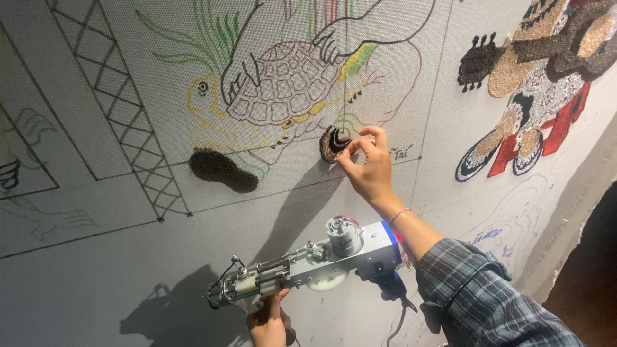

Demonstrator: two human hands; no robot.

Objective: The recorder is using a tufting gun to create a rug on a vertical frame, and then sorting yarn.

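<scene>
In the head view, a small dark tufted patch (333, 142) near the middle of the stretched cloth (96, 244) is pinched by the right hand (366, 168), fingers curled. A tufting gun (308, 262) is gripped from below by the left hand (268, 321), partly cut off at the bottom edge.
</scene>
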